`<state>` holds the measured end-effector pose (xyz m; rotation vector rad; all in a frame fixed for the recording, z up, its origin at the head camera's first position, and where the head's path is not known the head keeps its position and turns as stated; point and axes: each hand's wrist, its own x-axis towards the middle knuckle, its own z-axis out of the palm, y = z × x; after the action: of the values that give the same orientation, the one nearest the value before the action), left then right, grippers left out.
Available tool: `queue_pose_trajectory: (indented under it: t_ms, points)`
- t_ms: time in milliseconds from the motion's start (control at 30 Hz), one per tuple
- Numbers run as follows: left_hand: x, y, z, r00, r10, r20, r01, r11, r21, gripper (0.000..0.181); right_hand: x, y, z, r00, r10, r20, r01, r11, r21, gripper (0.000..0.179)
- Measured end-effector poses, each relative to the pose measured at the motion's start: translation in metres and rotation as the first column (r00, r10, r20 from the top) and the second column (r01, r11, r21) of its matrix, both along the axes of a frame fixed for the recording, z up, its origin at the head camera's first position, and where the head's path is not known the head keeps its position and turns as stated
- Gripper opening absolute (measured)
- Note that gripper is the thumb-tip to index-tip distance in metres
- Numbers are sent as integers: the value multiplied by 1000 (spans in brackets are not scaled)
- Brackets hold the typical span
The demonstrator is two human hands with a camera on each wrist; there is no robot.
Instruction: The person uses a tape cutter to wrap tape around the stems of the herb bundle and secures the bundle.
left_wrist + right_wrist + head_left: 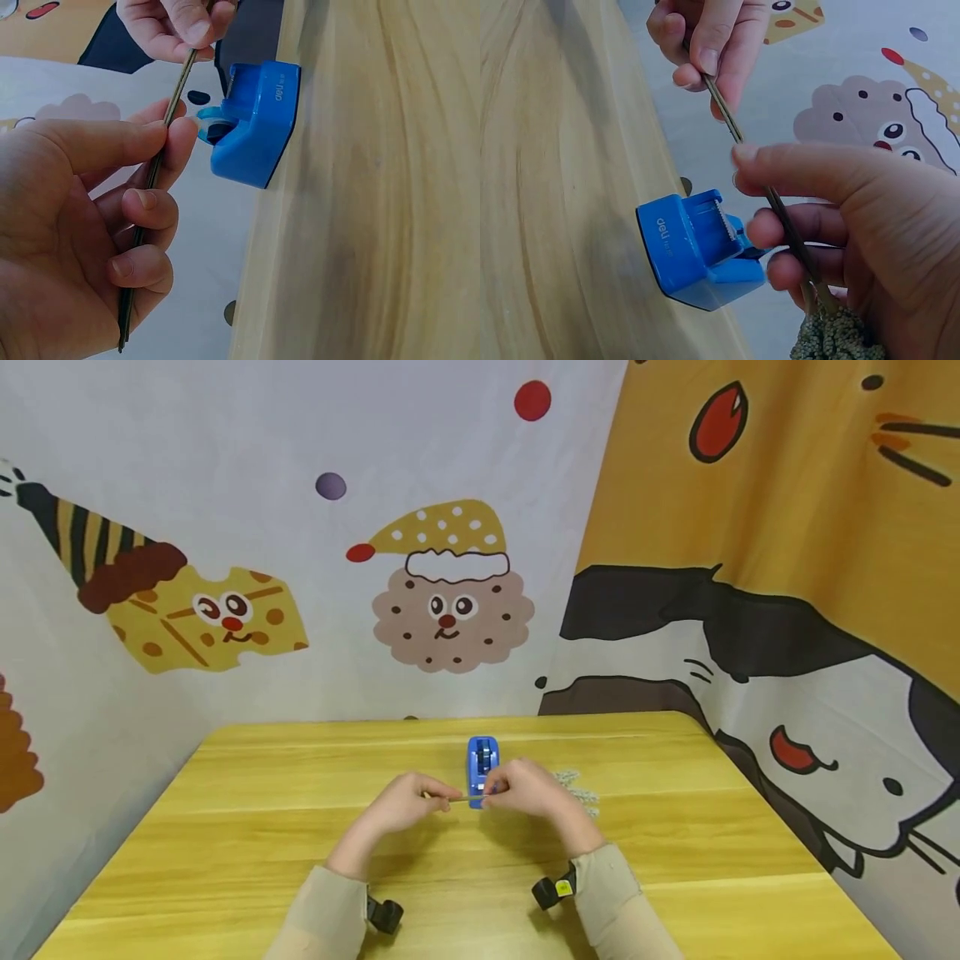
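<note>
A small bundle of thin dark stems [467, 798] stretches level between both hands over the table. My left hand [405, 800] pinches it between thumb and forefinger, the other fingers curled along the stems [155, 171] toward their cut ends. Farther along, my right hand [528, 789] grips the same stems [780, 214] near the flower heads. Those grey-green, grainy flower heads [834, 337] stick out past the right palm, partly hidden by it. Just beyond the hands stands a blue tape dispenser [483, 752], its serrated cutter [726, 220] showing in the right wrist view.
The wood-grain table [225, 827] reaches back to a wall hung with a cartoon-printed cloth [450, 443]. Each wrist wears a small black camera, one on the left [385, 915] and one on the right [553, 890].
</note>
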<state>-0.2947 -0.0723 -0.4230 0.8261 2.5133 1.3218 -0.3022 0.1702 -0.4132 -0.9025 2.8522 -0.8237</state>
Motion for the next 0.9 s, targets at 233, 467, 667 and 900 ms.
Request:
queue_pose_trajectory:
  t_ms: [233,467,667,900]
  points:
    - [4,5,-1,998,-51,-41,51,999,-12,20,5,8,0,998,69,4,-69,997,-25,6]
    - [7,10,-3,992,-105,-66,101,993,-58,23,12,14,0,995,103,-7,-103,995,5,5]
    - [9,16,-7,985,-147,-93,135,983,-124,26,15,24,-8,997,79,24,-80,996,42,4]
    - [13,23,-7,972,-180,-149,142,962,-235,31,19,31,-16,996,86,-21,-84,992,99,5]
